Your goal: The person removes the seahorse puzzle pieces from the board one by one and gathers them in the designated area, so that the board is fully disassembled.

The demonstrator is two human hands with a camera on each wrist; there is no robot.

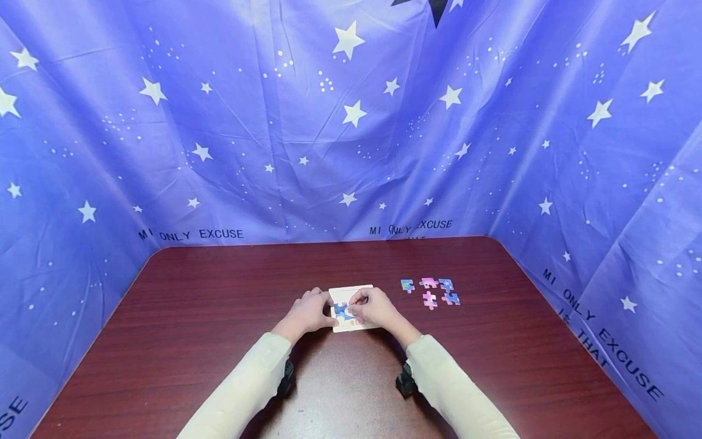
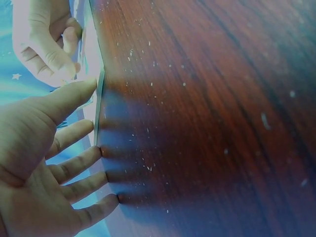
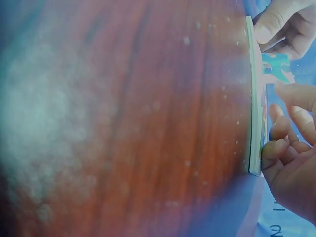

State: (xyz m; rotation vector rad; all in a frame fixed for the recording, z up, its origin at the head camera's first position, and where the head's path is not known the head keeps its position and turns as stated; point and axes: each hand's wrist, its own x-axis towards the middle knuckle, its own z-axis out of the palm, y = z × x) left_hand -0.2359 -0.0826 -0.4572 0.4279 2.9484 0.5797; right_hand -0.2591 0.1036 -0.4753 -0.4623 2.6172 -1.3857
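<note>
On my feed, the left sleeve (image 1: 236, 390) and right sleeve (image 1: 460, 390) are long, plain, pale cream and softly creased. Along their inner sides I make out a left block (image 1: 287, 377) and a right block (image 1: 405, 383), small, black and angular. Left hand (image 1: 309, 310) and right hand (image 1: 377, 308) are bare.

Right grip (image 1: 377, 307) covers part of the puzzle tray (image 1: 341, 295), the bench (image 1: 342, 390) runs off the head view's bottom, prints on the loose jigsaw pieces (image 1: 430, 283) too tiny to read!

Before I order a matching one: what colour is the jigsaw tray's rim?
The jigsaw tray's rim is cream, almost white; it shows best in the head view.
</note>
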